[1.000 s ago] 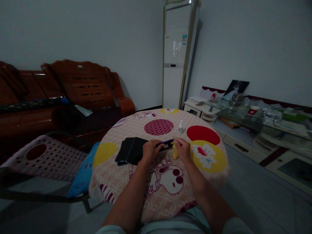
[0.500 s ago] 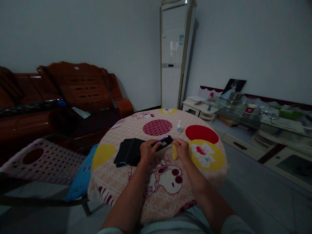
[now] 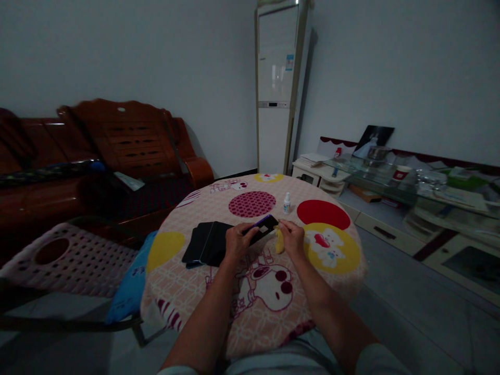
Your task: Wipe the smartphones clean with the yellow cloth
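My left hand [image 3: 237, 242] is closed around the near end of a dark phone [image 3: 265, 227] with a purple edge, held tilted above the table. At the phone's far end, my right hand [image 3: 291, 237] is closed on a yellow cloth [image 3: 279, 242] that dangles below the fingers. Whether the cloth touches the phone I cannot tell. A black folding case [image 3: 209, 242] lies on the table beside my left hand. Beyond my hands a small white bottle [image 3: 287, 202] stands upright.
A patterned cloth covers the round table [image 3: 187, 208]. Left are a wooden sofa [image 3: 133, 140], a woven chair [image 3: 89, 260] and a blue bag [image 3: 130, 286]. A tall air conditioner [image 3: 275, 135] stands behind. To the right runs a low cabinet [image 3: 375, 229] with a cluttered glass top.
The phone's far end has tipped slightly, showing more of its face. My right hand and the yellow cloth have shifted a little upward. The case and bottle stay put.
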Tool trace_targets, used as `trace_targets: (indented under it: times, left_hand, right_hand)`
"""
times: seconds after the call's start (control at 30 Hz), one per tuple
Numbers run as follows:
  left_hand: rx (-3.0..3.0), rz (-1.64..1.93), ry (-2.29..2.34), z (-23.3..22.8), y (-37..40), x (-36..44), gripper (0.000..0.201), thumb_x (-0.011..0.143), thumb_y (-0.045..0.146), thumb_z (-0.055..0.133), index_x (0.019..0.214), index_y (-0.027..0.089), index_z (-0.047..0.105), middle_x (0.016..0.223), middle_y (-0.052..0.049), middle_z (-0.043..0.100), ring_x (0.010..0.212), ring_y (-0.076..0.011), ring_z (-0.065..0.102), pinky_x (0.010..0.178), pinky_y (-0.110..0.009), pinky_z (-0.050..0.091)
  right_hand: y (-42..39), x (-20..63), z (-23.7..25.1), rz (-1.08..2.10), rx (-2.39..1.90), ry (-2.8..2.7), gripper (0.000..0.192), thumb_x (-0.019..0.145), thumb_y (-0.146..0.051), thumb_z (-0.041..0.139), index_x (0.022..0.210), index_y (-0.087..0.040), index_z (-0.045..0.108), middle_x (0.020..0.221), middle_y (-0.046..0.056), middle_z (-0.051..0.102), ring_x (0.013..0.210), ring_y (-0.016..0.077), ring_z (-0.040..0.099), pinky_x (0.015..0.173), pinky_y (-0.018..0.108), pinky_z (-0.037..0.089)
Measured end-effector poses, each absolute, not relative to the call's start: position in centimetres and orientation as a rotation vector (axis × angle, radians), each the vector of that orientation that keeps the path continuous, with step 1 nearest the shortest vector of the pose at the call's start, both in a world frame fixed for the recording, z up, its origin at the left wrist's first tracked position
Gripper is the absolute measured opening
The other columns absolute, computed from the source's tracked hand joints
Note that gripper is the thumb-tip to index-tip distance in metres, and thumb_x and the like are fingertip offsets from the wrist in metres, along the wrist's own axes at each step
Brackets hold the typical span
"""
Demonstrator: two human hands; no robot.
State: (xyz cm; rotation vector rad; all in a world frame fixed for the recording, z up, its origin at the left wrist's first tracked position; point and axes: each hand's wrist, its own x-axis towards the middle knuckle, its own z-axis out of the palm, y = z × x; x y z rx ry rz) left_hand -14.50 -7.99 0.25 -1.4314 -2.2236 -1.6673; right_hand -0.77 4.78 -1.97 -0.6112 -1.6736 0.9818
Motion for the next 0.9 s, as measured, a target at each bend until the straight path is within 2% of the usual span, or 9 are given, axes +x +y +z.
trace_targets:
  times: [0.2, 0.47, 0.53, 0.63, 0.7, 0.9]
  left_hand:
    - [-1.445, -1.646, -2.236, 0.0, -7.9, -14.3, 0.022, 0.080, 0.037, 0.065, 0.087, 0.020, 0.076, 0.088, -0.006, 0.075, 0.080, -0.0216, 0.069, 0.074, -0.031, 0.050]
    - [-1.363, -1.828, -2.213, 0.4, -7.9, -14.3, 0.025, 0.077, 0.041, 0.065, 0.082, 0.019, 0.076, 0.082, -0.006, 0.075, 0.076, -0.0224, 0.068, 0.072, -0.031, 0.051]
    - [-1.331, -1.891, -2.200, 0.6, -7.8, -14.2, 0.027, 0.076, 0.041, 0.065, 0.082, 0.017, 0.076, 0.080, -0.005, 0.075, 0.074, -0.0221, 0.068, 0.069, -0.030, 0.051]
    - [-1.326, -1.995, -2.170, 0.7, -7.6, -14.0, 0.027, 0.077, 0.039, 0.063, 0.082, 0.016, 0.075, 0.078, -0.004, 0.074, 0.072, -0.0201, 0.067, 0.066, -0.027, 0.049]
    - [-1.339, -2.053, -2.155, 0.6, -7.3, -13.8, 0.027, 0.077, 0.039, 0.062, 0.082, 0.015, 0.074, 0.076, -0.003, 0.072, 0.071, -0.0185, 0.065, 0.065, -0.026, 0.048]
    - [-1.319, -2.180, -2.191, -0.1, -6.5, -13.8, 0.028, 0.078, 0.041, 0.059, 0.078, 0.015, 0.071, 0.072, -0.002, 0.069, 0.066, -0.0155, 0.062, 0.059, -0.023, 0.046]
  right_hand:
    - [4.1, -0.5, -1.2, 0.849, -0.542, -1.741, 0.027, 0.083, -0.030, 0.054, 0.094, -0.019, 0.075, 0.090, 0.008, 0.074, 0.085, 0.0213, 0.067, 0.079, 0.031, 0.052]
    - [4.7, -0.9, -2.0, 1.035, -0.623, -1.606, 0.028, 0.078, -0.034, 0.057, 0.092, -0.017, 0.076, 0.093, 0.008, 0.075, 0.085, 0.0228, 0.068, 0.079, 0.032, 0.052]
    - [4.7, -1.2, -2.1, 1.080, -0.639, -1.582, 0.028, 0.077, -0.034, 0.057, 0.087, -0.016, 0.076, 0.085, 0.005, 0.075, 0.078, 0.0217, 0.067, 0.072, 0.030, 0.052]
    - [4.5, -1.6, -2.5, 1.175, -0.659, -1.576, 0.028, 0.075, -0.035, 0.056, 0.072, -0.014, 0.074, 0.063, 0.001, 0.067, 0.059, 0.0176, 0.060, 0.054, 0.024, 0.046]
    - [4.3, -1.8, -2.6, 1.242, -0.665, -1.537, 0.029, 0.075, -0.036, 0.057, 0.070, -0.012, 0.073, 0.058, -0.001, 0.064, 0.054, 0.0157, 0.056, 0.049, 0.023, 0.042]
    - [4.4, -1.6, -2.0, 1.333, -0.638, -1.300, 0.036, 0.075, -0.037, 0.058, 0.097, -0.013, 0.074, 0.091, 0.008, 0.074, 0.077, 0.0203, 0.066, 0.068, 0.029, 0.053]
